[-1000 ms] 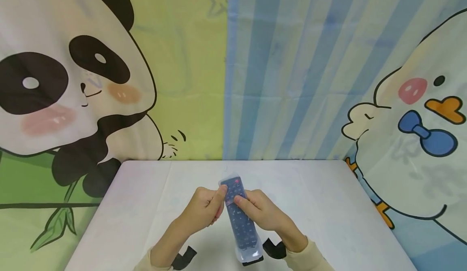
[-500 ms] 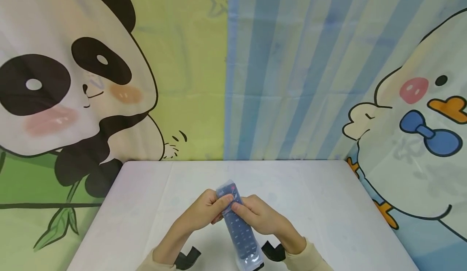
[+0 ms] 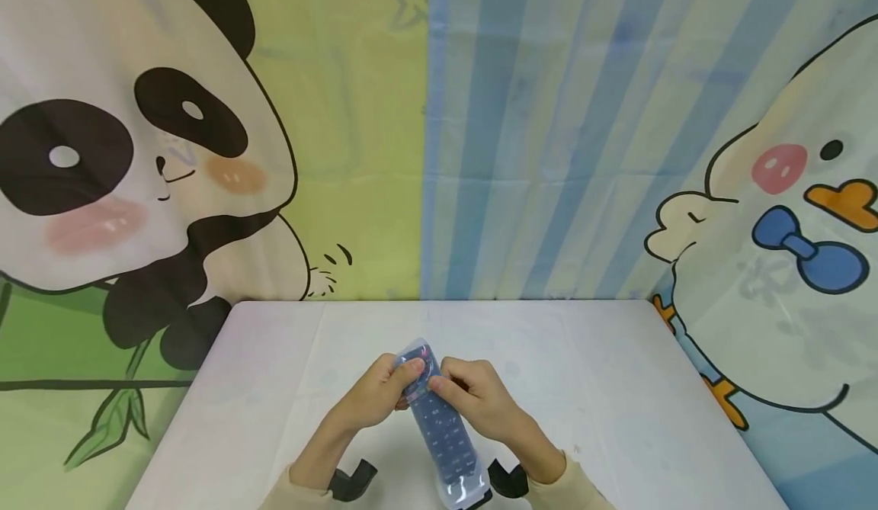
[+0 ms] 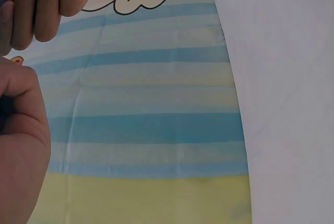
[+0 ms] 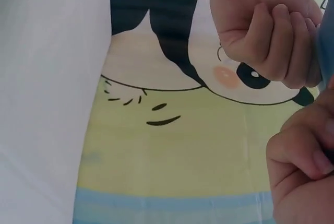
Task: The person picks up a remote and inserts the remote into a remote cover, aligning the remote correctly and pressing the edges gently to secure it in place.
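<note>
A dark blue remote control (image 3: 446, 434) with rows of small buttons and a red one near its far end is held tilted over the table. Clear plastic sleeve (image 3: 463, 487) wraps it, loose at the near end, where a black tip shows. My left hand (image 3: 373, 392) grips the far end from the left, thumb on the button face and fingers underneath. From the right, my right hand (image 3: 483, 399) pinches the edge just below that, its other fingers curled. In the right wrist view, the left hand's curled fingers (image 5: 282, 46) show against the remote's blue side.
The white table (image 3: 583, 388) spreads beneath both hands. Behind it hangs a printed cloth (image 3: 363, 152) with a panda and a white duck. Black straps, one by each wrist, such as the left strap (image 3: 353, 481), stick out beside the cream sleeves.
The remote's far end has shifted left and a little lower. My left thumb has come onto its button face, and my right thumb has moved from the face toward the right edge.
</note>
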Tool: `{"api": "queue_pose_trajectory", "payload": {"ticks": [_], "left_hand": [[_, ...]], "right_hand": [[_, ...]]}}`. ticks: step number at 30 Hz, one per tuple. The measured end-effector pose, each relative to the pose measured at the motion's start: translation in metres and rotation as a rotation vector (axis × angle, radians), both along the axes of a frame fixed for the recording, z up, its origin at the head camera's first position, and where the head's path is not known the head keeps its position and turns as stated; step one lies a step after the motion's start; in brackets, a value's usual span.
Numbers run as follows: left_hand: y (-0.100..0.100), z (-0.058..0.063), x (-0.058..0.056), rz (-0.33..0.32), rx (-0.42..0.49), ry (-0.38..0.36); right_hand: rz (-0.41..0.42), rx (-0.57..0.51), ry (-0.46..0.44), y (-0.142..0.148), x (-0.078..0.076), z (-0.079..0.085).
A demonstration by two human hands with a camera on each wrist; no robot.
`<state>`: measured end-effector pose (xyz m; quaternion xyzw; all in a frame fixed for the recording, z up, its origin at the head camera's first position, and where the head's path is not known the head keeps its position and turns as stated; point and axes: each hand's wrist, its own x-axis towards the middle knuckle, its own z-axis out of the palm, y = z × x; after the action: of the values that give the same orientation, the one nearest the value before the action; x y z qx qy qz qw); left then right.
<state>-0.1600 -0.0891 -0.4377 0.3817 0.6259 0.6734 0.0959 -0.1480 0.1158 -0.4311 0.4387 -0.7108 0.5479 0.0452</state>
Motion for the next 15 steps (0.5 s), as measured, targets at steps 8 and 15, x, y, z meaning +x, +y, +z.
{"api": "queue_pose_trajectory", "payload": {"ticks": [8, 15], "left_hand": [[0.01, -0.006, -0.001, 0.189, 0.181, -0.063], [0.016, -0.006, -0.004, 0.253, 0.286, -0.135]], "right_hand": [[0.017, -0.134, 0.095, -0.012, -0.001, 0.004], [0.065, -0.157, -0.089, -0.011, 0.012, 0.0]]}}
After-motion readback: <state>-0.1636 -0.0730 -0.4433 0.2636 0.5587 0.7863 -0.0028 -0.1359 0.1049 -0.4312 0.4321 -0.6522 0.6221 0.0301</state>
